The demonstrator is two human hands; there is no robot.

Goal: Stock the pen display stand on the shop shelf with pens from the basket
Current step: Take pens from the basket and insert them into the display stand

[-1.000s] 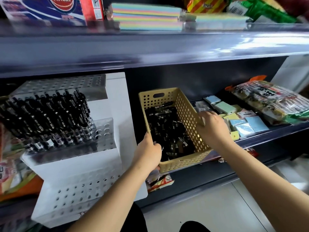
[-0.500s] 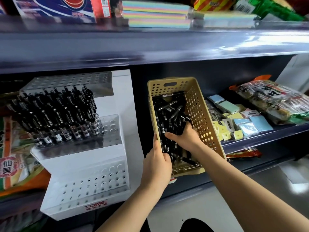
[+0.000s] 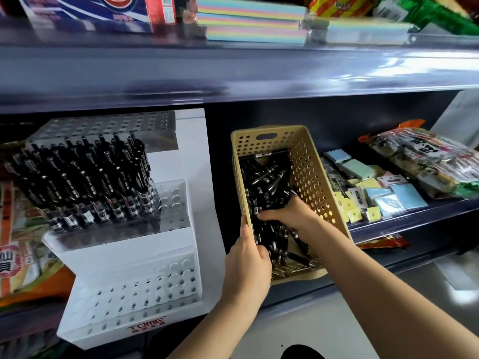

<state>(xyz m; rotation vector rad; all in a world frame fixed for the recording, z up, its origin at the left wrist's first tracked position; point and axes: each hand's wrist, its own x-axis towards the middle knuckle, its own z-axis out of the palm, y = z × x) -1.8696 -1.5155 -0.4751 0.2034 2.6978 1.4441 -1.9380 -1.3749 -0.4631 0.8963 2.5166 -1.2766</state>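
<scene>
The dark lower shelf [image 3: 404,226] carries a white tiered pen display stand [image 3: 129,257] at the left, a tan perforated basket [image 3: 308,174] tilted at its front edge in the middle, small sticky-note packs [image 3: 383,193] just right of the basket, and bagged snacks [image 3: 430,161] at the far right. The upper shelf [image 3: 233,71] holds pastel paper stacks [image 3: 251,20] and a printed box [image 3: 98,11].

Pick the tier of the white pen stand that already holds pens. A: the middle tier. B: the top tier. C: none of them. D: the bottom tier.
A: on the display stand, the black pens stand in the holes of the middle tier, while the top and bottom tiers show only bare holes.
</scene>
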